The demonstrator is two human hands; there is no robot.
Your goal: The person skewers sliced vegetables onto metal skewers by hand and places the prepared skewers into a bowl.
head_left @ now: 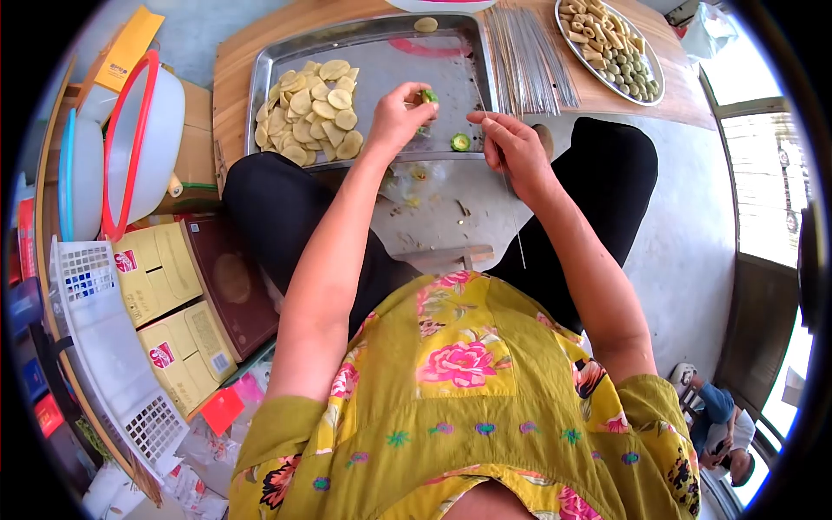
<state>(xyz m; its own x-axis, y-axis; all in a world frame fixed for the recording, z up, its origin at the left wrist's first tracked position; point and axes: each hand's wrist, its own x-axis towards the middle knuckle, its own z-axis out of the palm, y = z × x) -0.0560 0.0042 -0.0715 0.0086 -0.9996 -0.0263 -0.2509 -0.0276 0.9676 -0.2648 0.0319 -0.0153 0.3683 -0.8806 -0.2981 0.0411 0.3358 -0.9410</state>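
Observation:
My left hand [402, 120] is over the metal tray [394, 71], its fingers pinched on a green vegetable piece [429, 96]. To its right, my right hand [515, 152] is closed on a thin skewer [518, 232], which slants down past my palm toward my lap. Between the hands, a round green vegetable slice [459, 142] with a pale centre lies at the tray's near edge. A heap of potato slices [305, 113] fills the tray's left side, and one loose slice [425, 25] rests near the far rim.
A bundle of skewers [530, 62] lies right of the tray on the wooden table [236, 65]. Beyond it stands an oval plate [656, 74] of tan pieces and round balls. Basins [162, 130] and boxes [173, 295] stand at left. Another person [724, 429] sits at lower right.

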